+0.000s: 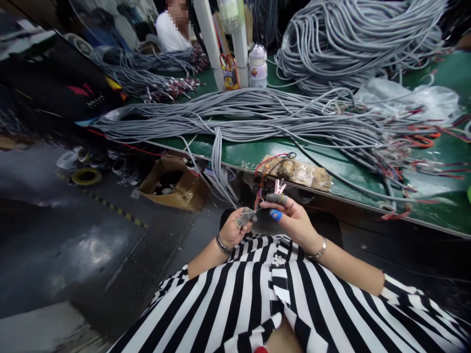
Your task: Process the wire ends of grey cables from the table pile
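Grey finger covers wrap fingertips of my left hand [240, 226], which is closed in a pinch on a grey cable's thin wire end. My right hand [296, 223] is just to the right, its fingers curled in, a grey cover on the index finger and a blue one on the thumb. Whatever lies between those fingertips is too small to make out. Red and dark thin wires [258, 192] hang between the hands at the table edge. Beyond my right index finger stands a pink clothespin [279, 187]. Several grey cables [218, 169] drop over the edge toward my left hand.
Long grey cables [235, 115] cover the green table [243, 153], their stripped coloured ends at right. A taped cardboard piece [300, 172] lies at the front edge. Behind are a large cable coil [353, 44] and a bottle [258, 66]. An open carton [176, 184] stands below; a co-worker [172, 29] sits opposite.
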### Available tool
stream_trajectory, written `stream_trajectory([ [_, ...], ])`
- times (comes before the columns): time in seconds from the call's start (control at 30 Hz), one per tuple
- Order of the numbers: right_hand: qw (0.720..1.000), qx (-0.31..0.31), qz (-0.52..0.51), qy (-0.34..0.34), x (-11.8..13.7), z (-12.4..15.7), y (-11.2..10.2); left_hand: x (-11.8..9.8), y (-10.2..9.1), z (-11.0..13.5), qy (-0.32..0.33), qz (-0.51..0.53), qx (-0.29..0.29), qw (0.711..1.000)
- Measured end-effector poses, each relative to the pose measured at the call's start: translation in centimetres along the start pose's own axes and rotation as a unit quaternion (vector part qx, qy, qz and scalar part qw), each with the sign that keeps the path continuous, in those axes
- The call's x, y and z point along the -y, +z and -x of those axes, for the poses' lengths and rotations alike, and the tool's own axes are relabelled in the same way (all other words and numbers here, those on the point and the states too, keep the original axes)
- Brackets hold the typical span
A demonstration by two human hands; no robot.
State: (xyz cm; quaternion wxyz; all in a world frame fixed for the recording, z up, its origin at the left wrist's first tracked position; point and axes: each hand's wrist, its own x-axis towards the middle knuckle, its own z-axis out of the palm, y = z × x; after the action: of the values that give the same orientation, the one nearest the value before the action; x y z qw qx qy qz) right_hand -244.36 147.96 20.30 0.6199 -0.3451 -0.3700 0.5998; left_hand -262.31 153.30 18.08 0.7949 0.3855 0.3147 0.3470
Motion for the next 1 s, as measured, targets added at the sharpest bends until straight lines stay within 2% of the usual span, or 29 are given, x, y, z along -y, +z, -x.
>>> stream_trajectory([
  [0.27, 0.999, -0.048, -0.004, 0.001, -0.4, -0.7, 1.0, 0.2, -0.2, 0.0, -0.003, 0.009, 0.001, 1.000],
  [0.53, 0.998, -0.032, -0.020, 0.043, -0.6, -0.2, 0.7, 1.3, -0.9, -0.4, -0.002, -0.037, -0.008, 0.999],
  [0.67, 1.000, 0.008, 0.027, -0.001, -1.2, 0.4, -0.1, 1.5, -1.2, -0.4, -0.009, -0.058, 0.003, 0.998],
  [0.77, 0.989, 0.064, 0.125, -0.046, -1.3, 0.6, -0.5, 1.6, -1.3, -0.3, -0.007, -0.075, 0.019, 0.997],
  [0.83, 0.962, 0.090, 0.235, -0.105, -1.3, 0.5, -0.7, 1.7, -1.4, -0.3, -0.015, -0.083, 0.028, 0.996],
  [0.87, 0.938, 0.098, 0.298, -0.145, -1.3, 0.4, -0.9, 1.7, -1.5, -0.3, -0.021, -0.085, 0.031, 0.996],
  [1.0, 0.816, 0.112, 0.487, -0.290, -1.2, 0.0, -1.3, 1.4, -1.7, -0.4, -0.019, -0.086, 0.055, 0.995],
])
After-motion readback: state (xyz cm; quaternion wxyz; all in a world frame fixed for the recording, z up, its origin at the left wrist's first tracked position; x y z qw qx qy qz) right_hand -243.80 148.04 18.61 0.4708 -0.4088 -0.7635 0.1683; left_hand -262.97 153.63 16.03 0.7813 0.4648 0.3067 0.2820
